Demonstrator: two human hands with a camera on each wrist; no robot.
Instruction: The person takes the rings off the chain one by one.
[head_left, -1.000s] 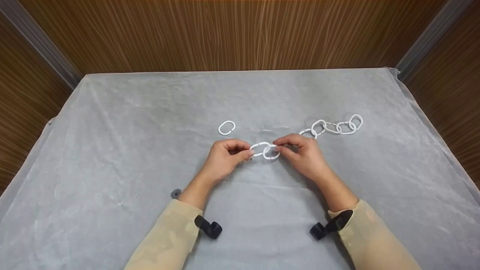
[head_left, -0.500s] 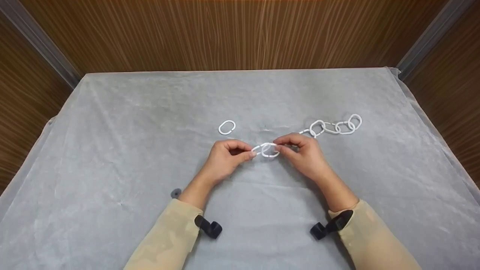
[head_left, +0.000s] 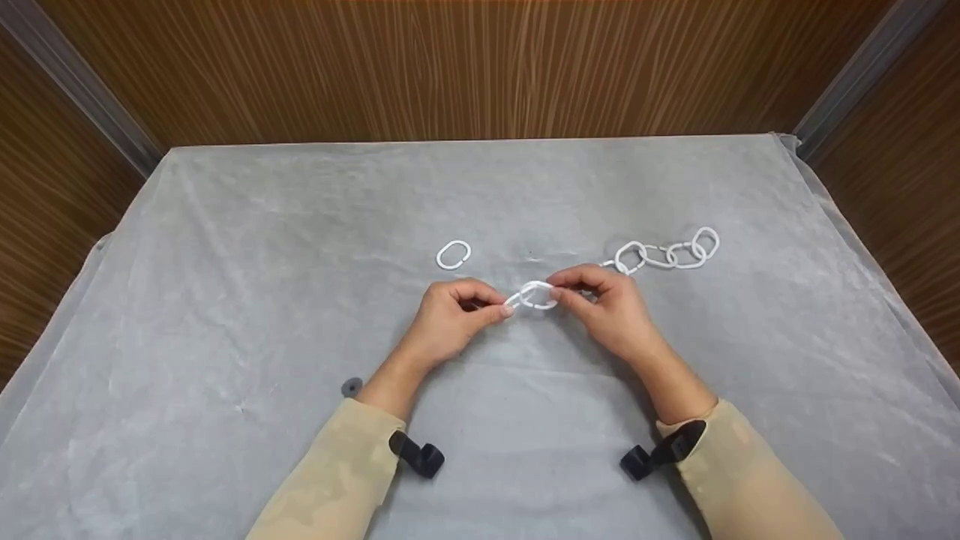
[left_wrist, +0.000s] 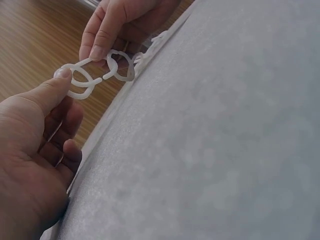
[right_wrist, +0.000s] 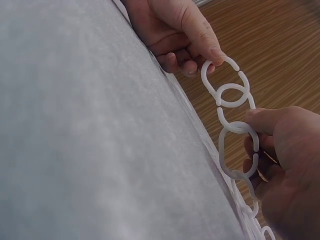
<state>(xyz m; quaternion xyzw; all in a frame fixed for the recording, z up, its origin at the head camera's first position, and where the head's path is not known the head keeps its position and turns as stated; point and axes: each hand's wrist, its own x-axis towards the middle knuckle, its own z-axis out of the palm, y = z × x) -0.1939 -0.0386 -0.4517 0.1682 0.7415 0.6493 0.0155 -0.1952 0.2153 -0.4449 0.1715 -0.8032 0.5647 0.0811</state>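
Note:
My left hand (head_left: 459,315) pinches a white oval plastic chain link (right_wrist: 203,76) between thumb and fingers. This link has a narrow gap in its side. A second white link (right_wrist: 231,86) passes through it, pinched by my right hand (head_left: 609,309) at its side. Both hands are above the grey cloth, close together. From the right-hand link the white chain (head_left: 687,266) runs on behind the right hand and lies on the cloth to the right. The right fingers hide part of it in the head view. In the right wrist view the second link also shows a gap.
A single loose white link (head_left: 439,256) lies on the cloth beyond my left hand. Near the left wrist is a small dark round disc (head_left: 352,387). Grey cloth (head_left: 225,300) covers the table, and wood-grain panels (head_left: 480,67) stand behind and at both sides.
The left-hand link has tilted and moved slightly right, so the two held links overlap more. The chain on the cloth has shifted a little to the left. Both grips stay.

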